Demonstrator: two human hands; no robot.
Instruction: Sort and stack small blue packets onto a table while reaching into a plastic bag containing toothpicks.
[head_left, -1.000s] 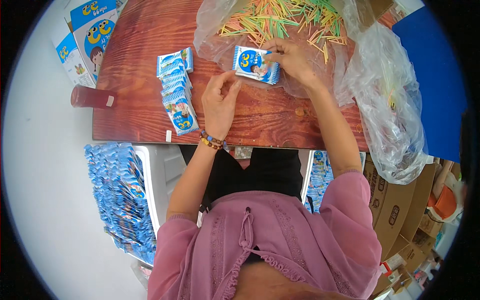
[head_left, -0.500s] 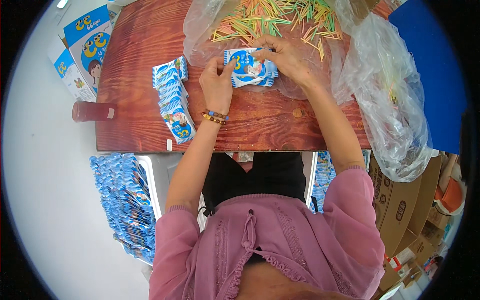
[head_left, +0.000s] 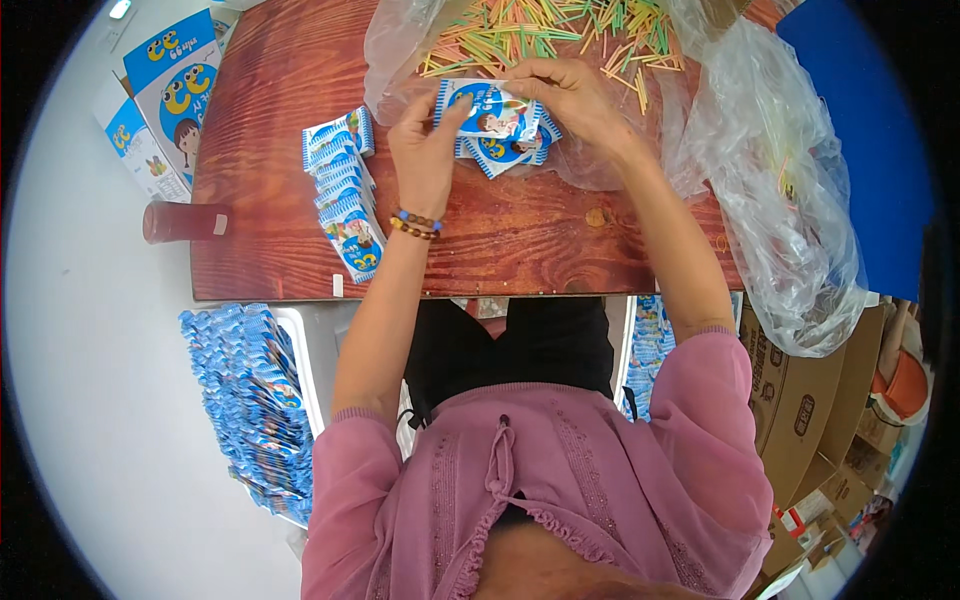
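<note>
Both my hands grip a small blue-and-white candy packet point(head_left: 497, 122) above the wooden table. My left hand point(head_left: 425, 150) pinches its left end between thumb and fingers. My right hand point(head_left: 575, 100) is closed on its upper right corner. Under the held packet, a few more packets point(head_left: 500, 155) lie on the table, partly hidden. To the left of my left hand, a row of overlapping packets point(head_left: 345, 190) runs toward the table's near edge. Beyond my hands, thin pink, yellow and green candy sticks point(head_left: 520, 40) are heaped on clear plastic.
A clear plastic bag point(head_left: 770, 190) hangs over the table's right side, beside a blue panel point(head_left: 860, 140). A reddish cylinder point(head_left: 185, 222) and printed display boxes point(head_left: 175, 100) stand at the left. Below the table edge, a tub of packets point(head_left: 250, 400) sits left, cardboard boxes point(head_left: 800, 420) right.
The held packet has risen off the packets beneath and shifted slightly left and away from me, uncovering more of them. My left hand has moved left with it.
</note>
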